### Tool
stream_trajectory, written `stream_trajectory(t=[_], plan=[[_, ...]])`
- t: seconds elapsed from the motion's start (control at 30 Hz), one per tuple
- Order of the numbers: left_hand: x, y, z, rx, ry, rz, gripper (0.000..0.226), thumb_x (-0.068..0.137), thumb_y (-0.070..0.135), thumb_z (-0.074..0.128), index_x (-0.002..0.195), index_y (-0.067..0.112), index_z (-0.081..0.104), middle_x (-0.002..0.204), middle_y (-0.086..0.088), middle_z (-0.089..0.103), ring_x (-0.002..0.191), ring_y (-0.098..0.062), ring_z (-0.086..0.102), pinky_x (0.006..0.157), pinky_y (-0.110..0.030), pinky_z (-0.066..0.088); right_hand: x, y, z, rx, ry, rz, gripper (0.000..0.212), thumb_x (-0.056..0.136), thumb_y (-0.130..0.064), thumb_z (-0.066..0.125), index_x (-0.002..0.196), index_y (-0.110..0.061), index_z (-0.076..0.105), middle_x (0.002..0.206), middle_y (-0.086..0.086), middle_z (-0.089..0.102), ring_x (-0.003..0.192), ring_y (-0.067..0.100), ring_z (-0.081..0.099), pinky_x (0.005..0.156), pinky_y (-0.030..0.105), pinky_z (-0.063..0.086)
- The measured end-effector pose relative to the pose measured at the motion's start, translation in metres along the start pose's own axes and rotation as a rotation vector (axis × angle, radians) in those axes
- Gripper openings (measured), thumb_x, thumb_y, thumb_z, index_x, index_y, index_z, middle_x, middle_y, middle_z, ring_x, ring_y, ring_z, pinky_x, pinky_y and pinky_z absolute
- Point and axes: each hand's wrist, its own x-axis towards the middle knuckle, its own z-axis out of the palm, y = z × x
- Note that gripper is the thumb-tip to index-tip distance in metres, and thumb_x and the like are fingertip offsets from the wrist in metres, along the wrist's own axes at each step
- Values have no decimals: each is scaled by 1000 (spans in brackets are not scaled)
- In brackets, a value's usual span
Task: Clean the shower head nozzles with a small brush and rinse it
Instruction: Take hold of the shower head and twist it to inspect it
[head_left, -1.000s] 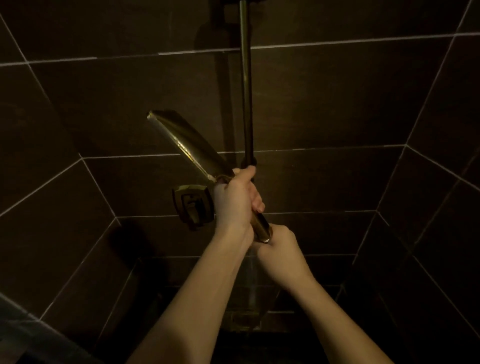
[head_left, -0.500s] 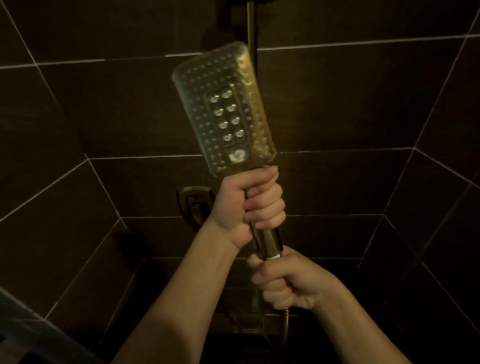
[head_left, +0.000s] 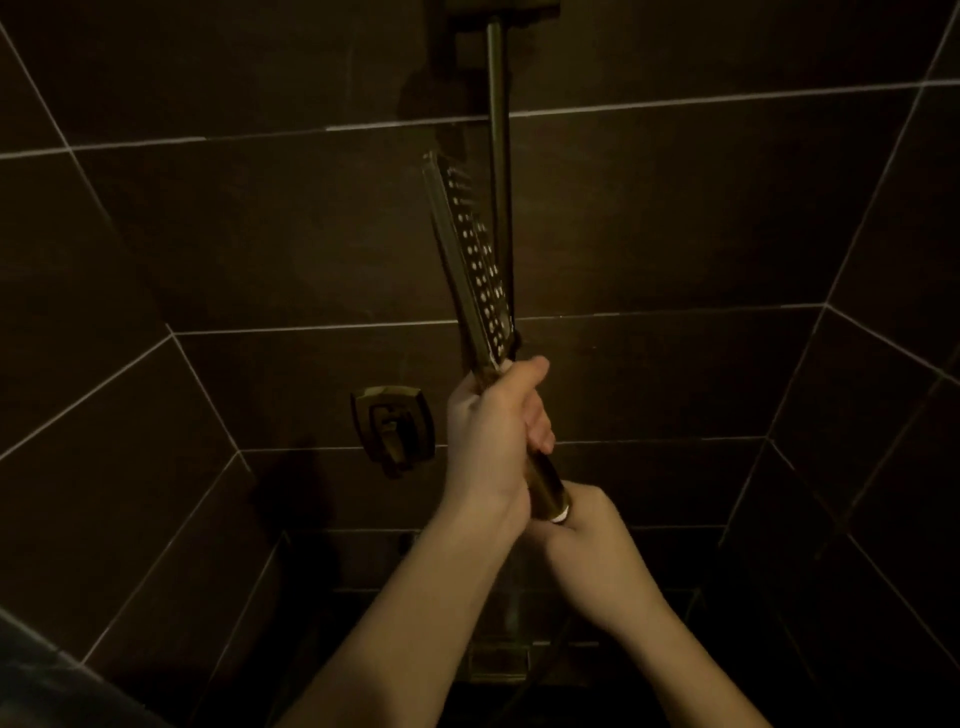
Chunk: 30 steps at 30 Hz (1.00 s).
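a dim shower stall lined with large dark tiles (head_left: 197, 234) and pale grout lines, seen from above the hands. left of centre, a brass-coloured wall valve (head_left: 393, 427) is fixed to the back wall. just right of it, in the middle of the frame, the left hand (head_left: 493, 431) has its fingers and thumb curled around the handle of the shower head (head_left: 470, 260), holding it upright and slightly tilted. the flat rectangular head is turned almost edge-on, so only a narrow strip of its dotted nozzle face shows, pointing right. directly behind it, a dark vertical rail (head_left: 500, 171) runs up the wall to the top of the frame. below and to the right, the right hand (head_left: 597, 551) sits at the bottom end of the handle, back of the hand toward the camera; its fingers are hidden, so its grip cannot be made out. both bare forearms rise from the bottom edge.
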Motion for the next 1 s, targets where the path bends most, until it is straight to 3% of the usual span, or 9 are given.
stream_trajectory(t=[0.1, 0.2, 0.3, 0.37, 0.5, 0.63, 0.8, 0.9, 1.0], plan=[[8, 6, -12, -24, -262, -3, 36, 88, 12, 69, 59, 17, 48, 52, 2, 42, 47, -12, 43, 49, -24, 40, -1, -5, -3, 121, -177, 71, 16, 89, -8, 58, 74, -13, 57, 54, 2, 46, 43, 15, 43, 44, 25, 34], [15, 10, -20, -122, -569, -51, 34, 81, 18, 76, 60, 12, 50, 49, 0, 49, 44, -14, 50, 49, -25, 46, 0, -9, -7, 406, -459, 192, 30, 87, -5, 59, 66, -19, 43, 50, 0, 33, 36, 9, 30, 38, 24, 15], [20, 10, -17, -279, -794, -138, 31, 85, 19, 70, 58, 10, 57, 47, -1, 52, 43, -16, 54, 48, -26, 49, 5, -11, -12, 594, -738, 297, 44, 92, -4, 54, 72, -19, 17, 49, -3, 22, 35, 6, 18, 34, 18, 11], [21, 9, -11, -396, -840, -248, 37, 92, 14, 57, 55, 10, 53, 41, 0, 39, 34, -14, 40, 40, -25, 39, 9, -10, -15, 621, -798, 295, 45, 93, -3, 51, 73, -17, 14, 50, -1, 19, 36, 7, 15, 33, 17, 11], [23, 5, -5, -238, -722, -265, 49, 96, 16, 47, 48, 17, 40, 38, 4, 25, 32, -11, 19, 35, -23, 21, 12, -8, -21, 513, -647, 290, 35, 90, -2, 56, 68, -18, 34, 47, -2, 27, 35, 5, 22, 36, 20, 11], [19, 1, 2, -90, -383, -132, 50, 96, 19, 55, 49, 17, 37, 38, 5, 29, 31, -10, 25, 36, -22, 23, 14, -16, -22, 236, -373, 189, 12, 83, -2, 58, 74, -9, 53, 49, 1, 37, 37, 10, 32, 37, 22, 20], [16, 3, 12, -23, -21, 1, 50, 97, 19, 57, 51, 16, 39, 43, 1, 29, 36, -14, 25, 40, -24, 24, 16, -19, -4, -176, 73, 40, 17, 90, -8, 60, 74, -10, 64, 58, -2, 61, 49, 12, 54, 49, 25, 43], [13, 4, 15, -4, 64, 40, 49, 97, 20, 58, 51, 19, 42, 45, 1, 31, 39, -14, 28, 41, -26, 27, 15, -16, 4, -210, 177, 10, 16, 90, -7, 59, 77, -14, 66, 65, 0, 67, 53, 10, 61, 48, 18, 46], [11, 1, 13, 56, 22, 108, 45, 95, 15, 59, 53, 19, 45, 48, 0, 33, 42, -15, 31, 44, -29, 31, 16, -18, 3, -159, 147, -29, 18, 90, -7, 59, 74, -11, 64, 61, -2, 65, 52, 9, 57, 51, 22, 45]])
